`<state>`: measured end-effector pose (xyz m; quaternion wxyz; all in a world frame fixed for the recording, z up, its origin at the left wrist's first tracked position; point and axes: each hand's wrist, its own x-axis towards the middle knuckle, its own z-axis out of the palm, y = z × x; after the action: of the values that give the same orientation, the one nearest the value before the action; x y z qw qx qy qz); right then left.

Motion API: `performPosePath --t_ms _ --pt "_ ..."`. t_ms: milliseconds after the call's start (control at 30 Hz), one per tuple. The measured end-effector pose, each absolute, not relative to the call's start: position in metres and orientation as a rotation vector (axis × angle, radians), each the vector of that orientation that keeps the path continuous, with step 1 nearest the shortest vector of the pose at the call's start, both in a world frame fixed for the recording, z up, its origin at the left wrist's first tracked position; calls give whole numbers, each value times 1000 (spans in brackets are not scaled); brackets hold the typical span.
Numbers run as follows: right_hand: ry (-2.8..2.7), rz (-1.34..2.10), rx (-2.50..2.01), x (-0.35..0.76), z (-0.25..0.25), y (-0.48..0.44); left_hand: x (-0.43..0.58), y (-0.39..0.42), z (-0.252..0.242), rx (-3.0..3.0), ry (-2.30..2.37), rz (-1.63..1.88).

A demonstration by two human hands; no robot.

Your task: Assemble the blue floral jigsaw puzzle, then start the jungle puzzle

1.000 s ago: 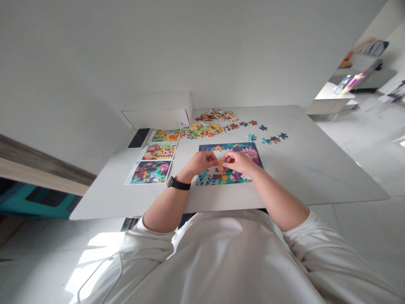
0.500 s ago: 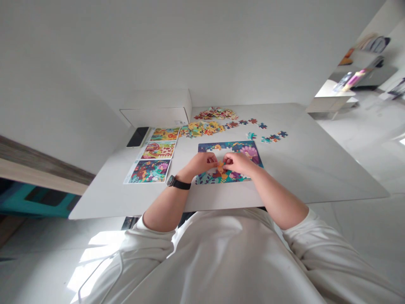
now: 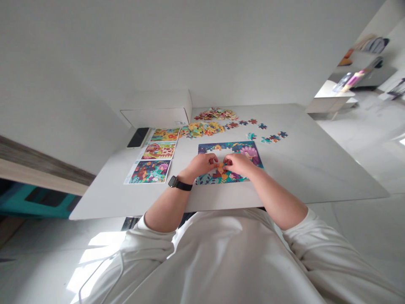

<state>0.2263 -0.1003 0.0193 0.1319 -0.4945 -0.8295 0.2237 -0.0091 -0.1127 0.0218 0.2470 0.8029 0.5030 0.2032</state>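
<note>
Partly assembled jigsaw puzzle (image 3: 229,147): rectangular, lying flat, long axis running left to right, on the white surface (image 3: 310,169) towards its near edge, with a gap at centre. Left hand (image 3: 199,165) and right hand (image 3: 239,164) met over the gap, their fingers (image 3: 214,158) together, pinching an orange jigsaw piece (image 3: 220,167). Black-strapped watch (image 3: 176,183) on left wrist. Three picture cards (image 3: 159,150) lay left in a column; loose pieces (image 3: 202,129) lay far, heaped and scattered.

No text is legible: the colourful cardboard jigsaw puzzle (image 3: 230,147) shows none, and the small pale label (image 3: 180,123) on the white rectangular box (image 3: 156,102) is too blurred.
</note>
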Motion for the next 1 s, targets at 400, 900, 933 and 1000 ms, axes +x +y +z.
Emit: performPosePath --t_ms 400,900,933,1000 --pt "-2389 623 -1519 230 25 -100 -4 -121 31 2307 1230 487" --pt "-2443 636 -1622 228 25 -99 -3 -119 28 2308 1198 364" --pt "-2450 634 -1622 228 27 -100 -3 -118 27 2301 1205 370" --pt "-2464 630 -1611 228 29 -100 -2 -117 24 2294 1236 384"
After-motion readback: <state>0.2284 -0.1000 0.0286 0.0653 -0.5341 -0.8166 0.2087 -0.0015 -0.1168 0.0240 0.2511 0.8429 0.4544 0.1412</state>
